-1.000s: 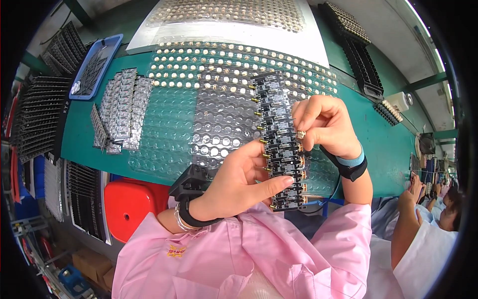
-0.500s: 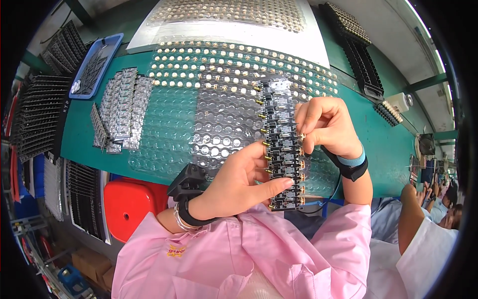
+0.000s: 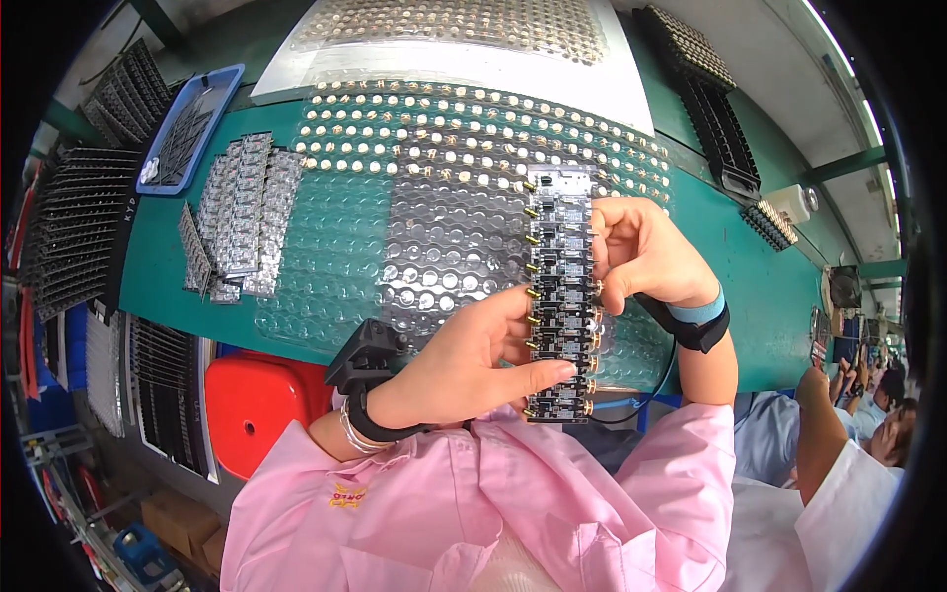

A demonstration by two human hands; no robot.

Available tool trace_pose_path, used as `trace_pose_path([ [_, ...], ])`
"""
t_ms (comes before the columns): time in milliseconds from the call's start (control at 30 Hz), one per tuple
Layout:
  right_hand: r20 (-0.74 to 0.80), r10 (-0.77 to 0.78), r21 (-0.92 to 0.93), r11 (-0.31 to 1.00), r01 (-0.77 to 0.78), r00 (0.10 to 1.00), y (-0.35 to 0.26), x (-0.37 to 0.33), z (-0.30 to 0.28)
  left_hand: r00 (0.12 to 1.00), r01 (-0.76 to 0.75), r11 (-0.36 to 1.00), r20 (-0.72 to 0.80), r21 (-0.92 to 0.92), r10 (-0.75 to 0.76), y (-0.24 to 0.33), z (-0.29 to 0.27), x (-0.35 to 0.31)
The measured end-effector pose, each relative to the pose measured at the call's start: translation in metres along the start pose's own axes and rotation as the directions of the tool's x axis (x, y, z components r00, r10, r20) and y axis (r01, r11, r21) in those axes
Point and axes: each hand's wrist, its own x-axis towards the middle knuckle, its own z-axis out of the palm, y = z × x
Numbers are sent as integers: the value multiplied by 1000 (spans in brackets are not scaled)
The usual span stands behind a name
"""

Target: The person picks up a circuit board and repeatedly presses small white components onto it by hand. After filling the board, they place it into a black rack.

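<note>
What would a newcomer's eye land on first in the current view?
Probably the long black strip of circuit boards at the centre, held by the left hand, with the right hand at its right edge. Beyond it, rows of small pale round parts sit in clear dimpled plastic sheets on the green tabletop. A bright red stool stands out at the lower left.

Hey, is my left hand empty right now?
No, your left hand grips the lower half of the long circuit board strip.
</note>
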Motion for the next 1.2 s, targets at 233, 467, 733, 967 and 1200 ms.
trace_pose_path([
  [233, -148, -22, -63, 998, 13, 989, -11, -2, 6, 990, 139, 987, -23, -84, -141, 9, 0, -1],
  [467, -129, -85, -129, 989, 68, 988, -9, 1, 1, 993, 103, 993, -59, -65, -107, 7, -2, -3],
  [733, -163, -509, -941, 337, 22, 845, 10, 17, -48, 981, 1, 994, -193, -109, -22, 15, -9, -4],
  [967, 25, -484, -989, 116, 93, 875, 21, 30, -38, 980, 15, 991, -195, -132, -41, 13, -7, -3],
  [1200, 27, -524, -993, 84, 82, 851, 27, 31, -38, 987, 8, 993, -159, -118, -27, 15, -8, -3],
])
